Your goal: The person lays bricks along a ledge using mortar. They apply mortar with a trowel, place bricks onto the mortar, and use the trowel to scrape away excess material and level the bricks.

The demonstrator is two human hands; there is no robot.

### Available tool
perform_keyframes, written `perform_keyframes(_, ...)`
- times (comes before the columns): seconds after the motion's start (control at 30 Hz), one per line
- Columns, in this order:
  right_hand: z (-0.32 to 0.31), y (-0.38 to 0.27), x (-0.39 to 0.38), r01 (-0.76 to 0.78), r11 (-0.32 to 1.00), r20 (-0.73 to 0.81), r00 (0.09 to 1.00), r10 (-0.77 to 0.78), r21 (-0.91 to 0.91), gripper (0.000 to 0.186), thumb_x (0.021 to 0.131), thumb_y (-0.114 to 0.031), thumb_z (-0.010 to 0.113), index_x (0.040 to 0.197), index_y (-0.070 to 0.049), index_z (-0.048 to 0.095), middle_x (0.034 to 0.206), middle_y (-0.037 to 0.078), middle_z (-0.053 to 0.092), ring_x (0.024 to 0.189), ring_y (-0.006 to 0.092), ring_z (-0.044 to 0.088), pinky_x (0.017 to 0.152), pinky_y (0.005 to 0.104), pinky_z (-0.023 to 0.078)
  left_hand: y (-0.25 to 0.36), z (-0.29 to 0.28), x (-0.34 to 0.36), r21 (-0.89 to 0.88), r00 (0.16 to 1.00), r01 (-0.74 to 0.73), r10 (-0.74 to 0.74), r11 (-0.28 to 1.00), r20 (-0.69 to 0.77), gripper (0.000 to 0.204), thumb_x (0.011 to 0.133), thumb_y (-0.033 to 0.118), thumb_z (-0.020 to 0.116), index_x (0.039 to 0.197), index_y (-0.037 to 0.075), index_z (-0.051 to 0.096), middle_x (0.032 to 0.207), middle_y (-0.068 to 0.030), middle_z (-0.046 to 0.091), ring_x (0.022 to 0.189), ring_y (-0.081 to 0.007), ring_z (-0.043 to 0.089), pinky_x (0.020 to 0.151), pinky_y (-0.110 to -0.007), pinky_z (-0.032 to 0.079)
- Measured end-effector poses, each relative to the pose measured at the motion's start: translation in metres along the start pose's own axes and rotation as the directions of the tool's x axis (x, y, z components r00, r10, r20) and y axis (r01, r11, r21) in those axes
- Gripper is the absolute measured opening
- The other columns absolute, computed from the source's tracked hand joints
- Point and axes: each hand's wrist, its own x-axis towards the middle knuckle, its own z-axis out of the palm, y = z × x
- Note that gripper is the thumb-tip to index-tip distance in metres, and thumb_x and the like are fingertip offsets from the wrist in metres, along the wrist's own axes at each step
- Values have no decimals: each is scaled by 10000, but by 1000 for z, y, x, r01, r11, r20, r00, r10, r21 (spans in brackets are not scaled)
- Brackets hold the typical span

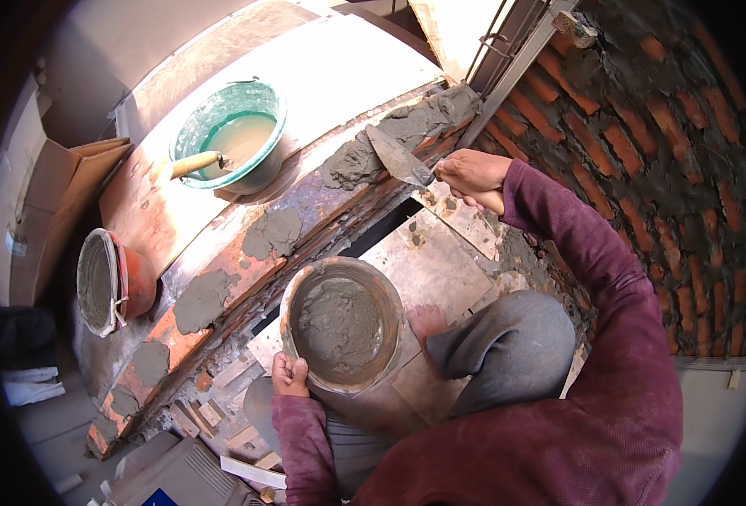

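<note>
My right hand (472,175) is closed around the handle of a pointed steel trowel (398,156), whose blade lies on a heap of grey wet mortar (423,118) at the far end of the curved red brick course (246,270). My left hand (290,375) grips the near rim of a round rust-brown pan of mortar (342,325) resting by my knee. Further off along the bricks stands a green plastic basin of cloudy water (234,135) with a wooden-handled tool in it.
</note>
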Motion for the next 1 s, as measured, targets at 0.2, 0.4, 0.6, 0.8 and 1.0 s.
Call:
perform_keyframes(0.2, 15, -29, 2, 125, 750, 54, 991, -119, -649, 355, 1048, -295, 393, 890, -21, 555, 624, 87, 560, 524, 220, 600, 443, 334, 496, 2, 4, -2, -22, 1000, -27, 27, 999, 8, 184, 917, -12, 607, 1034, 49, 480, 892, 27, 545, 794, -31, 480, 733, -183, 392)
perform_keyframes(0.4, -26, -28, 2, -25, 302, -101, 966, -239, -953, 397, 992, -314, 445, 892, 21, 631, 793, 246, 668, 775, 423, 669, 715, 505, 537, 7, 5, -3, 16, 999, -41, 40, 999, 23, 173, 910, -25, 599, 1021, 52, 491, 872, 27, 545, 783, -38, 481, 731, -188, 392)
perform_keyframes(0.6, -74, -23, -14, -106, 351, -191, 957, -217, -930, 434, 988, -328, 450, 837, 32, 637, 818, 267, 677, 798, 422, 678, 703, 488, 544, 3, -1, -6, 57, 1000, -17, 17, 998, 6, 170, 908, -3, 615, 971, 71, 477, 821, 50, 490, 737, -23, 436, 679, -177, 364)
perform_keyframes(0.8, -107, -36, -28, -391, -10, -344, 823, -452, -920, 227, 917, -201, 547, 850, -12, 655, 949, 214, 650, 867, 360, 688, 706, 453, 551, -3, -8, -9, 28, 998, 26, -24, 999, -55, 205, 895, 23, 655, 962, 81, 470, 811, 60, 467, 716, -18, 416, 655, -173, 353)
perform_keyframes(1.0, -52, -59, 52, -330, -198, -206, 859, -469, -923, 137, 839, -98, 590, 868, 10, 670, 858, 142, 644, 831, 263, 671, 666, 370, 567, 3, -2, -4, -6, 997, 71, -71, 997, -42, 178, 908, 8, 630, 1011, 63, 496, 869, 32, 551, 762, -27, 478, 711, -179, 386)
